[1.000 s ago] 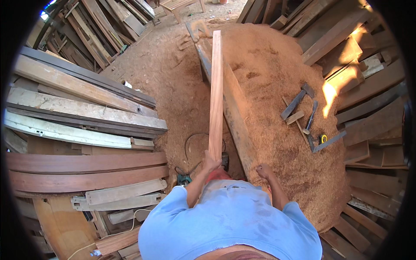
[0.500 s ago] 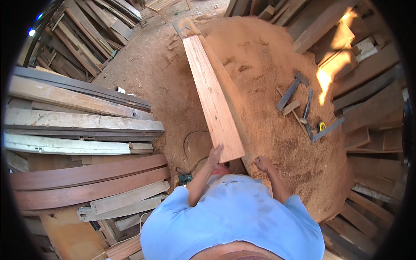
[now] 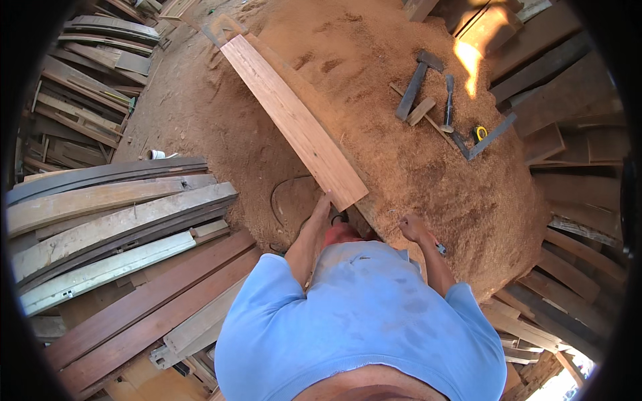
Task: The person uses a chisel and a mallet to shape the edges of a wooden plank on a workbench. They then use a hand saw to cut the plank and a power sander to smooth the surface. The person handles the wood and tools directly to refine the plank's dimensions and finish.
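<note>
A long, reddish-brown wooden plank (image 3: 294,120) lies slanting away to the far left on a longer sawdust-covered board (image 3: 257,50). My left hand (image 3: 322,206) is closed at the plank's near left corner, with part of its grip hidden beneath the edge. To the right of the plank's near end, my right hand (image 3: 413,228) is closed with curled fingers, apart from the plank. Whatever it may hold is hidden. By the right wrist shows a small grey and red object (image 3: 439,247), too little visible to name.
On sawdust at the right lie a hammer (image 3: 413,83), a wooden marking gauge (image 3: 421,111), a chisel (image 3: 449,100), a yellow tape measure (image 3: 479,134) and a carpenter's square (image 3: 491,137). Stacked timber (image 3: 120,207) flanks the left side, more timber (image 3: 575,167) the right. A dark cable (image 3: 273,200) curves near my left arm.
The whole view has turned, so the plank and tools sit further left and the plank slants more. My left thumb no longer lies across the plank's top. The right hand stays closed.
</note>
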`<act>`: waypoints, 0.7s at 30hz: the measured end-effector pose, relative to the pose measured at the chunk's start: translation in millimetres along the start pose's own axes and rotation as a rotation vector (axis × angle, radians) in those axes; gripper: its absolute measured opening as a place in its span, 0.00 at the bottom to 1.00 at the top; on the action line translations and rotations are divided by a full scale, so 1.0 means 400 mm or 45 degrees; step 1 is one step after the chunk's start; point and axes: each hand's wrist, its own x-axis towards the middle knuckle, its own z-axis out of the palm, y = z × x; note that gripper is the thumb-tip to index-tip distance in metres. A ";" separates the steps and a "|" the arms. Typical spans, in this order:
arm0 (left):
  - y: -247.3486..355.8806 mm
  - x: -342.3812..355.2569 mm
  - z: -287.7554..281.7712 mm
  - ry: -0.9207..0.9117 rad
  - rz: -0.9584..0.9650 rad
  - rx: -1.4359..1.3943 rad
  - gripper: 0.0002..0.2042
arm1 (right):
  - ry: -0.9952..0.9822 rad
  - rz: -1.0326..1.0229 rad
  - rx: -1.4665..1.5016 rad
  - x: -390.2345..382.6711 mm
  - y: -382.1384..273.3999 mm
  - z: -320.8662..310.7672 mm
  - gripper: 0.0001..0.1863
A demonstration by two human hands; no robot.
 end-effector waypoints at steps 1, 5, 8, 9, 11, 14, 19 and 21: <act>-0.019 0.014 0.004 0.019 0.074 -0.143 0.36 | -0.003 0.009 0.015 -0.009 0.001 -0.001 0.16; -0.059 0.100 0.009 0.119 0.099 -0.613 0.31 | -0.068 0.057 0.071 -0.020 -0.010 -0.002 0.16; -0.058 0.135 0.009 0.215 0.097 -0.499 0.31 | -0.069 0.011 0.019 0.007 -0.023 0.003 0.16; -0.049 0.140 0.014 0.204 0.081 -0.472 0.31 | -0.053 0.006 0.027 0.022 -0.026 0.005 0.16; -0.026 0.139 0.033 0.253 -0.088 -0.448 0.31 | 0.038 -0.016 0.100 0.047 -0.030 0.012 0.16; 0.027 0.147 0.089 0.261 -0.178 -0.312 0.33 | 0.190 -0.064 0.194 0.070 -0.038 0.017 0.17; 0.088 0.188 0.137 0.270 -0.306 0.067 0.34 | 0.077 0.043 0.260 0.070 -0.080 -0.003 0.17; 0.098 0.188 0.112 0.197 -0.260 0.405 0.35 | 0.024 0.072 0.147 0.058 -0.099 -0.010 0.16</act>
